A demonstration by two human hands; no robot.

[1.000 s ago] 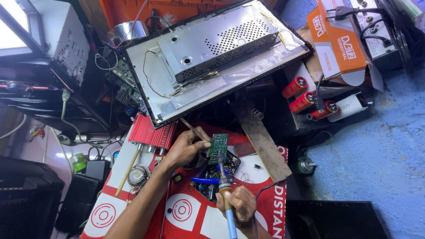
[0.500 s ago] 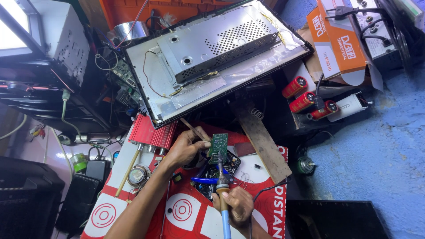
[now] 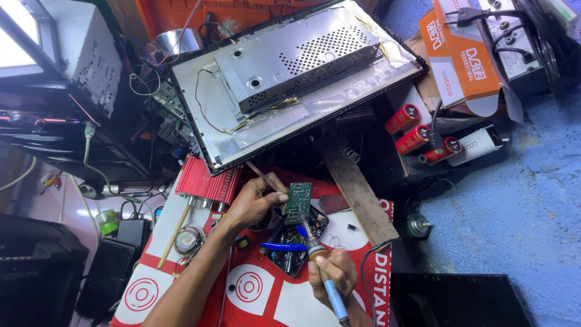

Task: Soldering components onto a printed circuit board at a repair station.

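My left hand holds a small green circuit board upright by its left edge, with a thin stick poking out above the fingers. My right hand grips a blue-handled soldering iron whose tip reaches up to the lower edge of the board. Below the board lies a dark tray of parts with blue-handled pliers across it, on a red and white printed sheet.
A large flat-screen back panel with a metal cover leans behind. A red finned amplifier sits left, a wooden plank right. Red capacitors, an orange carton, cables and black gear surround the spot. Blue floor lies right.
My right hand has shifted slightly and the soldering iron tip has moved up to the board's lower edge. My left hand keeps the board in the same place.
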